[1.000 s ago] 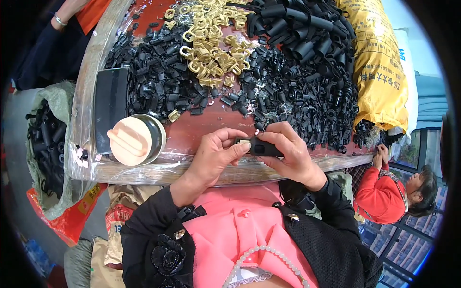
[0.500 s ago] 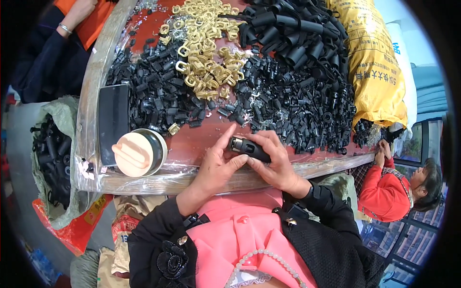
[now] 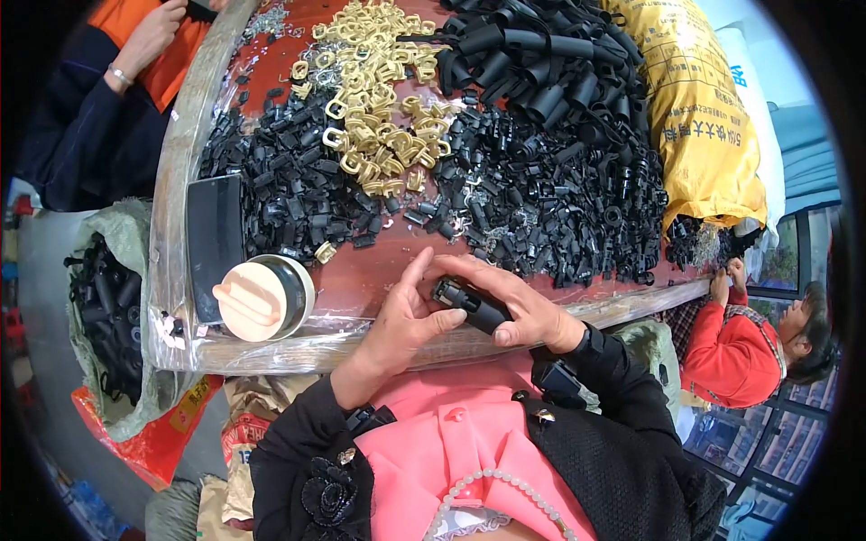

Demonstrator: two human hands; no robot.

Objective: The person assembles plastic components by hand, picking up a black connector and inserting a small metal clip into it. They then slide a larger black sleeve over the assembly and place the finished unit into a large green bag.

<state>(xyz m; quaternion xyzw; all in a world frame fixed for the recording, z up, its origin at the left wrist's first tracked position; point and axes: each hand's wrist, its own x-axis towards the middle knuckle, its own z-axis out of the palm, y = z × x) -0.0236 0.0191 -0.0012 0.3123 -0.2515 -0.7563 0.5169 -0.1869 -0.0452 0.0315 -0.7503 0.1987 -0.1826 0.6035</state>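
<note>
Both hands are pinched together on one small black plastic tube part (image 3: 471,305) right at the table's near edge, left hand (image 3: 403,326) under it and right hand (image 3: 517,302) wrapped over the top. At about 9 o'clock from them sits a round cream lidded jar (image 3: 262,298) beside a flat black case (image 3: 215,242). Further out, heaps of black plastic fittings (image 3: 541,194) crowd 12 o'clock around a pile of brass clips (image 3: 374,135), and a yellow sack (image 3: 708,135) lies at 2 o'clock.

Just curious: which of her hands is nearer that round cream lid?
Left. The left hand is just right of the round cream lid; the right hand lies farther right.
</note>
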